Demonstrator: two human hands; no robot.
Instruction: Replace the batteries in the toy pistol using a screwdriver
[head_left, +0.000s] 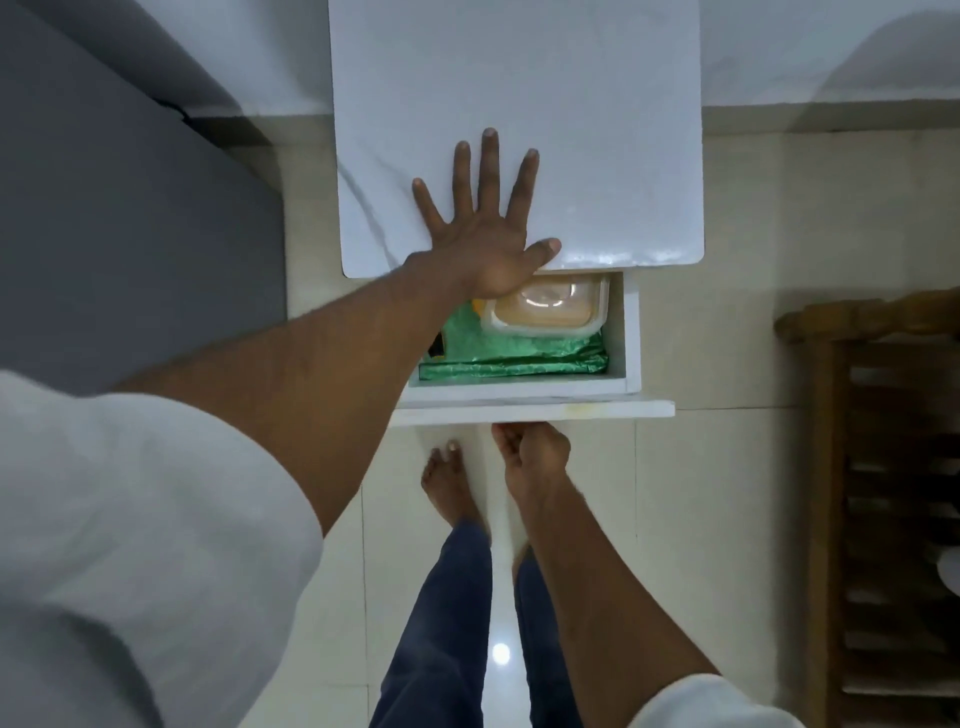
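Task barely begun: toy pistol, screwdriver, batteries not in view; location and long axis cannot be told. Left hand flat, fingers spread toward 12 o'clock, pressing white cabinet top. Right hand curled, gripping drawer front at 6 o'clock. Drawer holds lidded container, green packet. All steps remain.

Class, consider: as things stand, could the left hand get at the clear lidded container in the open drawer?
Probably yes. The left hand lies flat on the cabinet top, just above the container, whose lid is uncovered in the open drawer.
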